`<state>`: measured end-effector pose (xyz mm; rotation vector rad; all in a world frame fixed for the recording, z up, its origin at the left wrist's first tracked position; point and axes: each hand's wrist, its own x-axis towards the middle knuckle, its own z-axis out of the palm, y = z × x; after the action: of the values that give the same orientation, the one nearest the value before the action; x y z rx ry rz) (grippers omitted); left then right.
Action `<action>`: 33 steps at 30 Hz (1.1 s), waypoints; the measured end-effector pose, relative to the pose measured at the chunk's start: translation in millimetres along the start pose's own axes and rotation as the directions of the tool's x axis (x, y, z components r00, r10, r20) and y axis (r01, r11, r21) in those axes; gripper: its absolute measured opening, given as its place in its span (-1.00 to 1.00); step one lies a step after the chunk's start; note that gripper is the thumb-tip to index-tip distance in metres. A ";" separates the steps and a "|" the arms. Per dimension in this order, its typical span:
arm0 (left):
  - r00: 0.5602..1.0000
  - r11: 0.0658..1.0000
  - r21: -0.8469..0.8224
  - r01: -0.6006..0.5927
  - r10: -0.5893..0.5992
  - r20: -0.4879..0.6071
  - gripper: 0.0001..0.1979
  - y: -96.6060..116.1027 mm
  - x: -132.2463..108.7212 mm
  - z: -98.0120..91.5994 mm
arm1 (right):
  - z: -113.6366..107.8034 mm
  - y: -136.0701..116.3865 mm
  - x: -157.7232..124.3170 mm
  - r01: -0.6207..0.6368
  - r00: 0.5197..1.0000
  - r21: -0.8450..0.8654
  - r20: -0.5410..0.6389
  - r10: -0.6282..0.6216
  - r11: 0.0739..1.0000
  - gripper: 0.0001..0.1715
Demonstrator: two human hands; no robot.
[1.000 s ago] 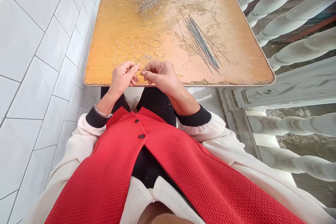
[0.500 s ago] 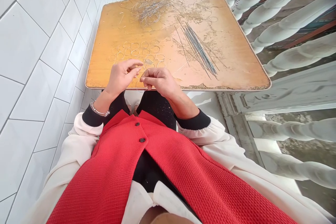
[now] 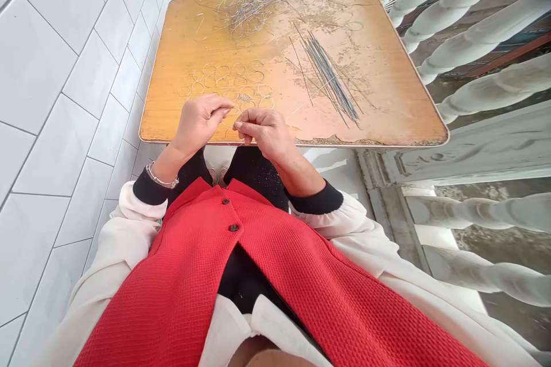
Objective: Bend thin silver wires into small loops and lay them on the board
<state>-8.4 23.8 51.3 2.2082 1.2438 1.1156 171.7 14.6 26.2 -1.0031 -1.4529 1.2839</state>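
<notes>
My right hand (image 3: 266,131) is closed in a pinch on a thin wire (image 3: 226,133), which curves in a loop below the fingertips near the table's front edge. Just to its left, my left hand (image 3: 198,119) has thumb and fingers pressed together, with the fingertips close to the same wire. Whether the left fingers grip the wire is too fine to make out. Beyond both hands, several thin wire rings (image 3: 222,71) lie flat on the table. A small light clump (image 3: 244,97) rests among them, just past the fingertips.
The worn wooden table (image 3: 172,114) holds a tangled heap of wire (image 3: 253,8) at the back and a bundle of straight dark wires (image 3: 329,77) right of centre. A tiled wall (image 3: 64,97) runs along the left, a white balustrade (image 3: 465,34) along the right.
The hands have drawn very slightly apart, the right one shifting a little to the right. The view has moved slightly; the things on the table lie as before.
</notes>
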 end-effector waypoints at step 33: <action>0.855 0.703 -0.489 0.517 -0.454 0.251 -0.89 15.0 -14.3 9.2 | -0.8 2.3 20.6 0.091 0.993 0.034 -0.080 -0.088 0.995 -0.69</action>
<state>2.7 4.2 48.7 1.3794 1.1776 0.9504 167.5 34.9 26.4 -0.9426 -1.3931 1.1899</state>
